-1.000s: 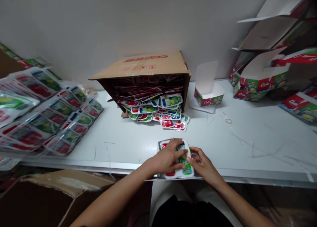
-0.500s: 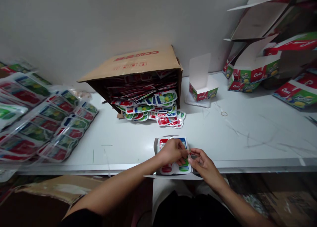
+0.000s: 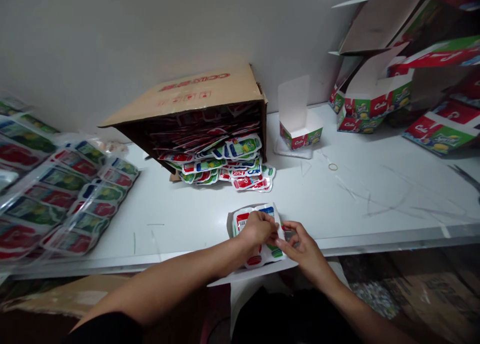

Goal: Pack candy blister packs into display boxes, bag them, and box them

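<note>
An opened white-lined box [image 3: 231, 224] at the table's front edge holds red, green and blue printed pouches [image 3: 243, 219]. My left hand [image 3: 261, 229] is over the pouches, its fingers closed near the box's right side; what they pinch is too small to tell. My right hand [image 3: 300, 241] touches the box's raised right flap [image 3: 279, 224], with thumb and fingers closed on it. The box's front flap [image 3: 258, 272] hangs out over the table edge towards me.
Behind, a cardboard carton [image 3: 187, 91] lies on its side, full of pouches. A small open box [image 3: 303, 134] stands right of it. Plastic-wrapped pouch sheets [image 3: 75, 194] lie left. Printed boxes [image 3: 375, 106], a rubber band [image 3: 333, 167] and scissors [image 3: 465, 176] are right.
The view has shifted, so the table things appear further left. At the box's right side, a white flap now stands up between my hands.
</note>
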